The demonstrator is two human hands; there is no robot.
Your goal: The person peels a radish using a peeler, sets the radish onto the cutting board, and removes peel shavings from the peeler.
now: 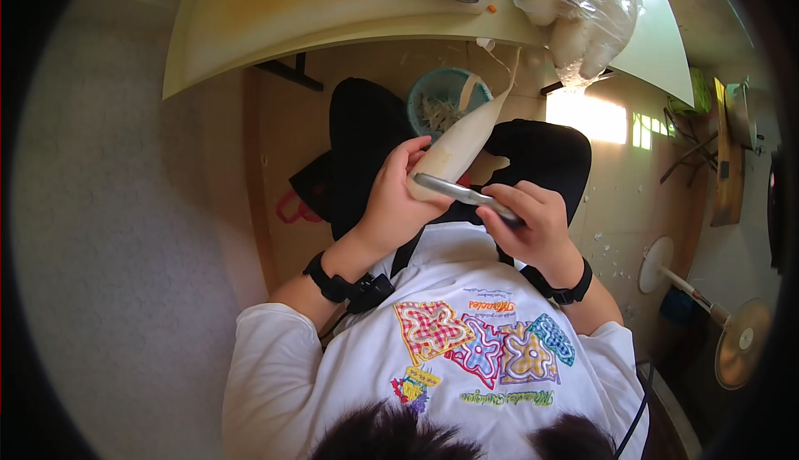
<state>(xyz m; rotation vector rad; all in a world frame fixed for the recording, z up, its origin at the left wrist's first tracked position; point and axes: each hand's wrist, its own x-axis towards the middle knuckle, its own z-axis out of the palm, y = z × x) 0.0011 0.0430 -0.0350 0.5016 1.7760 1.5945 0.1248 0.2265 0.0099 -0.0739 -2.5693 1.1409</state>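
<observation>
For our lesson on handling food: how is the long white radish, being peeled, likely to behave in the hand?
The white radish probably stays stiff: it juts past the left hand without drooping. Its peeled surface may be slippery. Its round, tapered shape would likely roll if set down.

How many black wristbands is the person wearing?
2. One black wristband sits on the left wrist, behind the left hand gripping the long white radish; the other black wristband is on the right wrist, behind the right hand holding the metal peeler.
</observation>
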